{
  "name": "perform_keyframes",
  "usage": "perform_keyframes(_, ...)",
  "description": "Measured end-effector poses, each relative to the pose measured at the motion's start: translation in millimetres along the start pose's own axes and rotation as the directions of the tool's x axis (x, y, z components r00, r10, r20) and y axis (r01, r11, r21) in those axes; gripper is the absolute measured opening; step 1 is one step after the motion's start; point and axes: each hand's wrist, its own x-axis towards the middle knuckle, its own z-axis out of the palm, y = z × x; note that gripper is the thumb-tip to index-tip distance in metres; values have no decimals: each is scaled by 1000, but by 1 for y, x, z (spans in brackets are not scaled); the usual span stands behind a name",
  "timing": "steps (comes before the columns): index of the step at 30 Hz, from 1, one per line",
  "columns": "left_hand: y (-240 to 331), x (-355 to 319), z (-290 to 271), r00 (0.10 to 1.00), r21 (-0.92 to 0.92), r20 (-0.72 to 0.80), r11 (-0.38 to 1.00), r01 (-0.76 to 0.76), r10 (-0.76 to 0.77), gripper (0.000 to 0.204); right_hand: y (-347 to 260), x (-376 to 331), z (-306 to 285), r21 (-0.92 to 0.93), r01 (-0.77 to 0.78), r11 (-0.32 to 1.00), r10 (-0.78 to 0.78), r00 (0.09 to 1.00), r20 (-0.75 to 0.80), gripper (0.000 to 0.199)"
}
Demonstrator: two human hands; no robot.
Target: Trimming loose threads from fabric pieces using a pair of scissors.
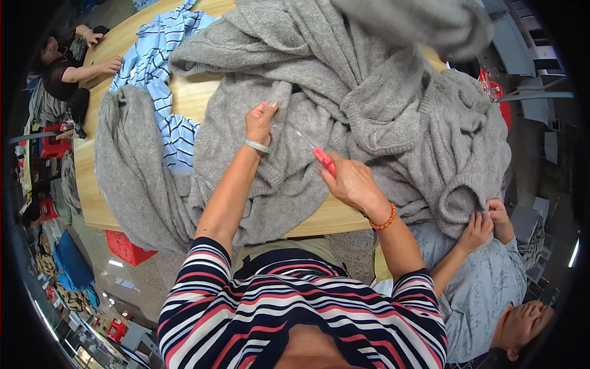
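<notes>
A grey knit garment [236,166] lies spread over the table in front of me. My left hand [259,126] is closed, thumb and fingertips pinching a raised fold of the grey knit. In my right hand [357,184] is a small pink-handled tool [322,158] with a thin metal end, which looks like a thread snipper. Its tip points up and left over the knit, close to my left hand. Whether the tip touches the fabric I cannot tell. More grey knitwear [307,37] is heaped beyond my hands and to the right.
The wooden table [316,222] has a curved near edge. A blue striped cloth [161,49] lies at the left, where a co-worker's hand [110,64] touches it. At the right, another co-worker's hands [478,229] hold a grey knit edge. A red stool [126,247] stands below the table.
</notes>
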Motion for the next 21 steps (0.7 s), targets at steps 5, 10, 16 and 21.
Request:
perform_keyframes(5, -4, 5, -2, 993, -97, 33, 989, 112, -109, 16, 13, -4, -2, -14, -79, 997, 79, 997, -25, 29)
perform_keyframes(10, -11, 8, 30, 988, 93, -84, 986, 141, -133, 24, 40, 9, -7, -26, -36, 999, 36, 999, -3, 28)
perform_keyframes(16, -2, 5, 15, 970, 56, -96, 971, 231, -225, 22, 16, 7, -3, -22, -27, 999, 27, 999, -27, 28)
perform_keyframes(21, -11, -6, -9, 963, -90, 31, 959, 269, -267, 23, 10, 1, 8, -38, -12, 999, 12, 1000, 2, 29)
